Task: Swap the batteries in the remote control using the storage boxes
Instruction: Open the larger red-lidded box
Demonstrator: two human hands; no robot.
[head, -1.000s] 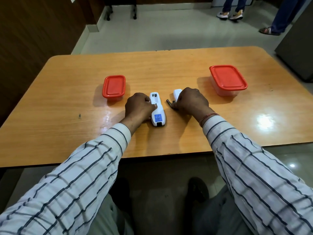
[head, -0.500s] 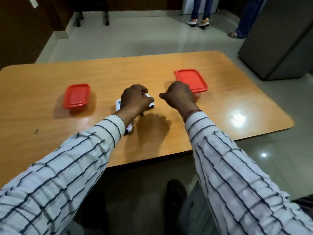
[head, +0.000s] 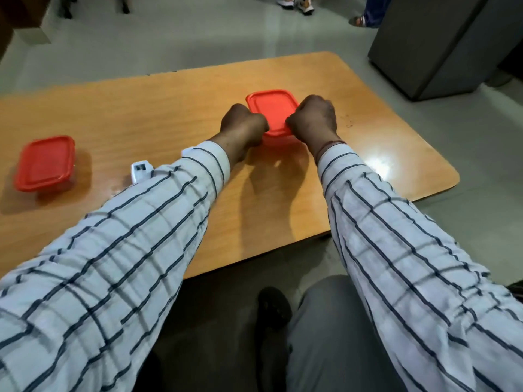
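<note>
The right storage box (head: 273,107), clear with a red lid, stands on the wooden table (head: 169,108). My left hand (head: 243,123) is curled at its near-left corner and my right hand (head: 312,117) at its near-right corner, both touching the lid's edge. Anything inside the fists is hidden. The white remote control (head: 141,171) lies with its battery bay up, mostly covered by my left sleeve. A small white piece (head: 188,150) peeks out by my left cuff. The left storage box (head: 45,162), with its red lid on, stands at the far left.
The table's right edge and rounded corner (head: 450,176) lie close to my right arm. A dark grey cabinet (head: 441,43) stands on the floor beyond it. Other people's feet (head: 297,2) show at the far side of the room.
Both hands left the remote and moved right to the right storage box. The view swung right, so the remote and left box now sit at the left.
</note>
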